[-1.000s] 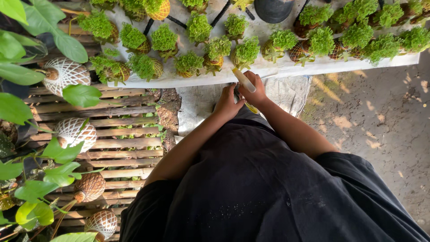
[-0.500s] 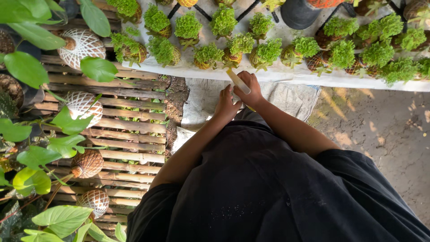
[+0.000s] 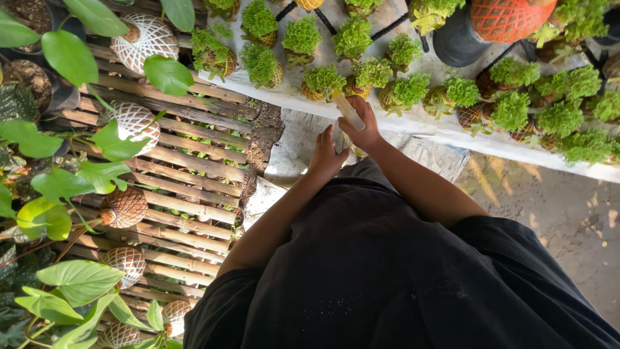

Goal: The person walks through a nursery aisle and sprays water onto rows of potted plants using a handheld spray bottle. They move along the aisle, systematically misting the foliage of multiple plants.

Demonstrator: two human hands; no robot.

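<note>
My right hand [image 3: 363,126] grips a pale, stick-like tool [image 3: 348,110] whose tip points at a small netted ball plant [image 3: 323,82] on the edge of the white shelf [image 3: 452,132]. My left hand [image 3: 325,157] hangs just below and left of it, fingers spread, holding nothing, over a white sack [image 3: 292,150]. Several small green ball plants such as one [image 3: 405,90] sit in rows on the shelf. My black clothing [image 3: 400,271] fills the lower frame.
A bamboo slat rack [image 3: 187,187] lies on the left with netted coconut-like balls [image 3: 124,207] and broad green leaves [image 3: 71,58]. A black pot [image 3: 455,42] and an orange netted pot [image 3: 510,19] stand at the top right. Bare concrete ground [image 3: 568,220] is at the right.
The view has shifted right and closer. My left hand has come off the right hand and dropped slightly lower left; my right hand still holds the tool near the shelf edge.
</note>
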